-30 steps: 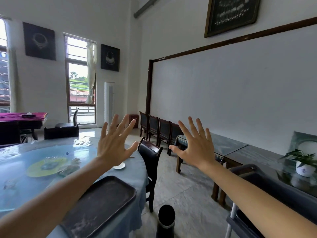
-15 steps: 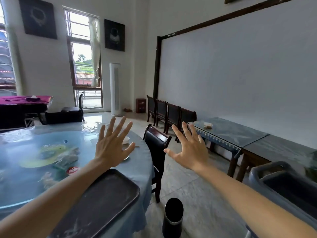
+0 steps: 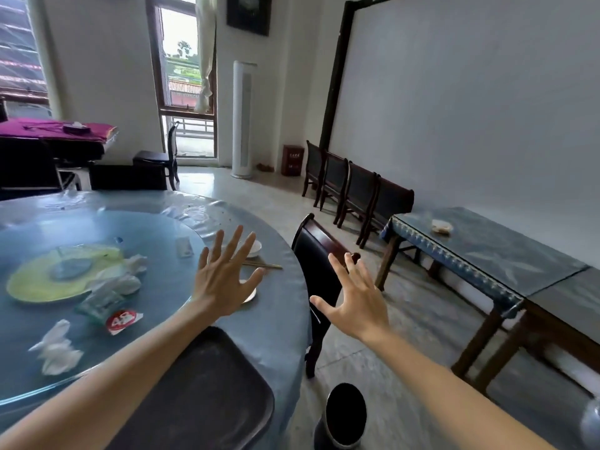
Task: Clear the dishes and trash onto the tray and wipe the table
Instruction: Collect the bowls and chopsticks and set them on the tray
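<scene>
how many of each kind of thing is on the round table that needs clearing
crumpled white tissues: 3
white bowl: 1
small plate, mostly hidden behind the left hand: 1
pair of chopsticks: 1
clear plastic wrapper: 1
red and white wrapper: 1
small white packet: 1
total: 9
The dark tray holds nothing yet.
</scene>
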A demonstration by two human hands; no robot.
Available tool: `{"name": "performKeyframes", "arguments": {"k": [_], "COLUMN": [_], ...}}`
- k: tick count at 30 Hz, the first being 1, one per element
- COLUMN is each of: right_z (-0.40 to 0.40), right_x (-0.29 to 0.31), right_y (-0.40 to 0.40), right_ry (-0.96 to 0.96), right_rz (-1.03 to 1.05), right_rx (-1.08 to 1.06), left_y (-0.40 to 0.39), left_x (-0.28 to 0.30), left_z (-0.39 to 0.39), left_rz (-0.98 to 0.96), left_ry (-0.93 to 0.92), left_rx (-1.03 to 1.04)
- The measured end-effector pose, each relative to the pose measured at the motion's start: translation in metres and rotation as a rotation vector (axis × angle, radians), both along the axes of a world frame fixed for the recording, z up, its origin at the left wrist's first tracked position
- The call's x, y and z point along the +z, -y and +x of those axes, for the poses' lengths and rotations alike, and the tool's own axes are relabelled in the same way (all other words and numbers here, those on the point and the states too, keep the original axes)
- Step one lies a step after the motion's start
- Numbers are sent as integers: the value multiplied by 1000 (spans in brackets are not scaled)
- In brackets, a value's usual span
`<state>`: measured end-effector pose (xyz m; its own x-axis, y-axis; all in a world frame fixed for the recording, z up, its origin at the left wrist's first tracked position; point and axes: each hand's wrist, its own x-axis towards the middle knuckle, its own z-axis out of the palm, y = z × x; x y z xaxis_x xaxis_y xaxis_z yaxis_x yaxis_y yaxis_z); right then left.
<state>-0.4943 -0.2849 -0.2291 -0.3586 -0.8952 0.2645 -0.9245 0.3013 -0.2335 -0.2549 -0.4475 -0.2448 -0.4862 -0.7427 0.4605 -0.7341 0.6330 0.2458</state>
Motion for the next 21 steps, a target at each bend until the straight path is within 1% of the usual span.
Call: {"name": "performKeyframes", "arguments": {"k": [5,8,13,15,17,19,21], "right_z": [-27,-41,-74,-94,-111,-127,-140], "right_x": [-32,-51,-88,-109,-127,-146,-167], "right_y": [79,135,253,311,364,412,454], "right_ry": [65,100,163,202,271,388,511], "right_rz": [51,73,117,165,219,267,312], "right_rx": [37,81,161,196,215,217,218], "left_y": [55,87,161,200,237,273,304], "left_x": [-26,-47,-91,-111,-130,-150,-167], "left_z": [-8,-15,-44,-64,-84,-104,-123], "left_rz": [72,151,292,369,460,565,671], "left_ry": [5,3,-18,-25,-34,-58,-144], "left_rx": [62,112,199,250,299,334,384]}}
